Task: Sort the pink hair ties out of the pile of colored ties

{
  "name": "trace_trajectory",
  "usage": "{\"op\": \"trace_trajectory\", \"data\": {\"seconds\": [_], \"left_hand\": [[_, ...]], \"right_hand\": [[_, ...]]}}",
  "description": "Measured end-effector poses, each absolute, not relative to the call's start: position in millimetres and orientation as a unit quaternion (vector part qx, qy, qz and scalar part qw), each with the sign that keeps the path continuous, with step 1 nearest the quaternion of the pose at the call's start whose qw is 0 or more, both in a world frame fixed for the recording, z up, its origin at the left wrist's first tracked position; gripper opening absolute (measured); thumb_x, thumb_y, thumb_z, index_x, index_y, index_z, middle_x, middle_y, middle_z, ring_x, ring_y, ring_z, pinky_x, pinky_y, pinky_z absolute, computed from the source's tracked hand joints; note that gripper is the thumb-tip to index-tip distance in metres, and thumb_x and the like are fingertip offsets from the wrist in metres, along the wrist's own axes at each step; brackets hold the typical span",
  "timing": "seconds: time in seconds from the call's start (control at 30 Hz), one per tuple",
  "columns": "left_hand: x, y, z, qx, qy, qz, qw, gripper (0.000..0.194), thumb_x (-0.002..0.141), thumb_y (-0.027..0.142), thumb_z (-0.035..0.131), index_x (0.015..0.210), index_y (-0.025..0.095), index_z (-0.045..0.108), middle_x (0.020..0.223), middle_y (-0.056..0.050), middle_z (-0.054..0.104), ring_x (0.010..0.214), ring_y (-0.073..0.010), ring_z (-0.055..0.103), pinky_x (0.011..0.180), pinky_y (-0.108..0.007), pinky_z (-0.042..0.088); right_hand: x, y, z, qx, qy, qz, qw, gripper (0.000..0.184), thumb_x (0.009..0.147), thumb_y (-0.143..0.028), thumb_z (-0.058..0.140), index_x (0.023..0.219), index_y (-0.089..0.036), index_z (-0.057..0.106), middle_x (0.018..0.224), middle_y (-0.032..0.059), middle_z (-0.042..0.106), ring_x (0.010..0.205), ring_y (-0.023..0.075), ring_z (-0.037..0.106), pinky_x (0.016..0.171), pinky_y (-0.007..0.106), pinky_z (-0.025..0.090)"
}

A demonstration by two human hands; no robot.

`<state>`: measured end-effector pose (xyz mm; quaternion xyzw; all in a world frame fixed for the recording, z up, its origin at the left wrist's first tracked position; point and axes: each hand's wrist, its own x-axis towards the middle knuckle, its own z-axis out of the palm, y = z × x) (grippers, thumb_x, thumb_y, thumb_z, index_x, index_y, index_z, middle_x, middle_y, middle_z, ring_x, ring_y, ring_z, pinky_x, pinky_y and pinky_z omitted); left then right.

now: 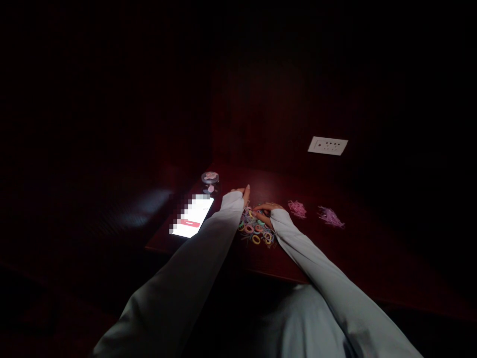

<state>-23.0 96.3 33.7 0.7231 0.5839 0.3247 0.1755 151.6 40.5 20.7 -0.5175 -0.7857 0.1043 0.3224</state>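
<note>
A mixed heap of small elastic hair ties (257,229) lies on the dark red table, with thicker rings in yellow, pink and green among thin bands. At the heap's far left edge is my left hand (244,193), its visible fingers stretched out and the rest hidden by the sleeve. From the right, my right hand (267,211) reaches over the heap with thumb and forefinger drawn together. Whatever lies between those fingertips is too small to make out. Further right are a pink pile of thin bands (297,209) and a purple pile of thin bands (330,217).
Left of my left forearm lies a phone (196,216) with a bright screen. Behind it stands a small lidded jar (210,184). A white socket plate (328,145) is on the dark wall. The table's front edge (268,275) runs close to my lap.
</note>
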Motion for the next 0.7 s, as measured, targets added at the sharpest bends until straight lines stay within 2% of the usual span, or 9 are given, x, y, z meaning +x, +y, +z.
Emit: {"op": "trace_trajectory", "data": {"seconds": [0.17,0.33,0.43,0.53,0.7], "left_hand": [[-20.0,93.7,36.6,0.724,0.589,0.319,0.166,0.051,0.109,0.044,0.037,0.085,0.021,0.076,0.085,-0.009,0.077,0.092,-0.0243,0.069,0.086,-0.034,0.051],[-16.6,98.8,27.7,0.754,0.521,0.366,0.16,0.053,0.11,0.041,0.033,0.083,0.022,0.074,0.083,-0.005,0.076,0.084,-0.0199,0.069,0.084,-0.031,0.052],[-13.3,98.4,25.4,0.795,0.447,0.388,0.135,0.052,0.11,0.034,0.029,0.085,0.022,0.073,0.091,-0.005,0.077,0.093,-0.0201,0.068,0.093,-0.033,0.052],[-10.9,95.6,26.8,0.841,0.38,0.367,0.115,0.046,0.109,0.03,0.033,0.091,0.022,0.075,0.101,-0.007,0.077,0.099,-0.0211,0.067,0.099,-0.036,0.051],[-7.5,94.4,22.2,0.878,0.345,0.315,0.102,0.034,0.107,0.03,0.043,0.099,0.024,0.075,0.105,-0.007,0.077,0.108,-0.0223,0.066,0.103,-0.037,0.05]], "right_hand": [[150.4,37.4,19.7,-0.521,-0.77,0.099,0.356,0.039,0.093,-0.061,0.065,0.087,-0.029,0.086,0.077,0.0048,0.073,0.078,0.0207,0.062,0.083,0.034,0.048],[162.1,31.7,19.5,-0.518,-0.723,0.14,0.435,0.046,0.089,-0.066,0.065,0.088,-0.024,0.085,0.074,0.0055,0.07,0.072,0.0207,0.06,0.073,0.034,0.047],[172.9,29.4,17.5,-0.526,-0.678,0.169,0.485,0.053,0.083,-0.072,0.067,0.085,-0.022,0.083,0.073,0.0064,0.069,0.071,0.0213,0.061,0.07,0.035,0.048],[178.1,30.1,16.4,-0.529,-0.646,0.189,0.517,0.058,0.076,-0.077,0.07,0.081,-0.021,0.081,0.075,0.0076,0.07,0.073,0.0219,0.062,0.07,0.036,0.049],[176.6,30.3,20.9,-0.538,-0.622,0.206,0.529,0.062,0.07,-0.08,0.071,0.077,-0.019,0.078,0.068,0.0058,0.064,0.066,0.0192,0.053,0.062,0.033,0.041]]}}
